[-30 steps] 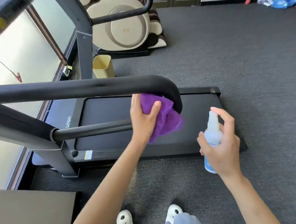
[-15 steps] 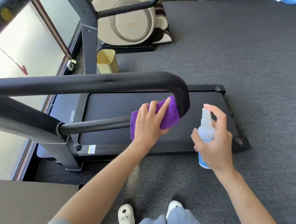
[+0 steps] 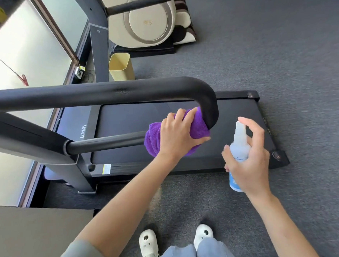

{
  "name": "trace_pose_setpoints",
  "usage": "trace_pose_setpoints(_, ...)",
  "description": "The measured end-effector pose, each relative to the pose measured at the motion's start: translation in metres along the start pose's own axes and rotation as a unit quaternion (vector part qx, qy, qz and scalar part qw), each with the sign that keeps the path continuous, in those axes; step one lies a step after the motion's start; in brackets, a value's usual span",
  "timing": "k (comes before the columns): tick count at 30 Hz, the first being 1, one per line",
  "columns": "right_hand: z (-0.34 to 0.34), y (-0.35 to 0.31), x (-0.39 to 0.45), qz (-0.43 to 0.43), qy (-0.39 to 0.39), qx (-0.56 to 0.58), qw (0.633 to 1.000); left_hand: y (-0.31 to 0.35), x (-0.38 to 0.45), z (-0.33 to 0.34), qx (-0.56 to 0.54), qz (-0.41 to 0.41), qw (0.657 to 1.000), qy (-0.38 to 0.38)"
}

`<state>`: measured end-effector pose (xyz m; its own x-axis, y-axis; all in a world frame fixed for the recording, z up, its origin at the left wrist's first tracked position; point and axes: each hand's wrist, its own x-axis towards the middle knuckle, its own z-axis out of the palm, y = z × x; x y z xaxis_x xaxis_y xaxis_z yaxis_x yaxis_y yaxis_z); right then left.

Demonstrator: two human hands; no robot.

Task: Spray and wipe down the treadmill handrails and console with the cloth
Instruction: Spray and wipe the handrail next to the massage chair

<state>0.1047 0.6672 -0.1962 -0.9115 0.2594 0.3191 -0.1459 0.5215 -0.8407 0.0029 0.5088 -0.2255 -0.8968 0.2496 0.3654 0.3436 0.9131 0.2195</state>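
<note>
Treadmill (image 3: pixel 125 131) fills the middle of the frame, its dark belt lying on the grey carpet (image 3: pixel 279 52) and running from centre left to centre right; its console is cut off at the upper left edge, so little of it can be made out. The thick black handrail (image 3: pixel 95 93) crosses the frame from the left edge and curves down at centre right, where its lower end disappears behind the cloth. A thinner black bar (image 3: pixel 106 142) runs below it from the grey upright toward the centre, and its right end is hidden too. In the upper middle, a cream massage chair (image 3: pixel 144 20) is partly covered by another treadmill upright and cut off by the top edge, with a small yellow bin (image 3: pixel 121 66) beside it. The purple cloth (image 3: pixel 196 126) sits bunched at the centre, wrapped around the joint of rail and bar, and the left hand (image 3: pixel 177 135) grips it, fingers curled over the top and thumb beneath. To the right, the right hand (image 3: pixel 248 159) is closed around a pale spray bottle (image 3: pixel 238 150), forefinger arched above the nozzle; the label is too blurred to read. White shoes (image 3: pixel 149 242) show at the bottom edge.
</note>
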Motion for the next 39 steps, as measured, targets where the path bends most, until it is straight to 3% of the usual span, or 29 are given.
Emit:
trace_pose_setpoints(4, 0.006, 0.000, 0.001, 0.011, -0.019, 0.007, 1.000, -0.029, -0.005, -0.009, 0.036, 0.012, 0.998, -0.059)
trace_pose_setpoints(11, -0.001, 0.010, -0.002, 0.012, -0.005, 0.010, 1.000, -0.095, -0.024, -0.035, 0.020, -0.065, 0.993, -0.096)
trace_pose_setpoints(16, -0.004, 0.007, -0.005, 0.018, 0.006, 0.008, 1.000, -0.034, -0.004, -0.015, 0.053, 0.013, 0.996, -0.067)
trace_pose_setpoints(20, 0.000, 0.000, -0.005, 0.004, -0.010, -0.002, 1.000, -0.011, 0.005, -0.008, 0.003, -0.003, 0.999, -0.047)
trace_pose_setpoints(23, 0.003, -0.005, -0.001, 0.005, -0.006, -0.008, 1.000, -0.055, -0.016, -0.015, 0.024, 0.021, 0.999, -0.025)
trace_pose_setpoints(28, 0.011, -0.015, -0.001, 0.012, 0.003, -0.017, 1.000, -0.139, -0.047, -0.038, 0.064, -0.107, 0.992, -0.009)
trace_pose_setpoints(32, 0.016, -0.023, -0.007, 0.017, 0.014, -0.019, 1.000, -0.101, -0.029, -0.029, 0.098, -0.150, 0.984, 0.000)
trace_pose_setpoints(36, 0.023, -0.030, -0.012, 0.017, 0.003, -0.024, 1.000, -0.041, -0.009, -0.018, 0.044, -0.126, 0.991, -0.022)
trace_pose_setpoints(39, 0.032, -0.036, -0.014, 0.016, -0.010, -0.019, 1.000, -0.047, -0.006, -0.018, 0.022, -0.094, 0.995, -0.021)
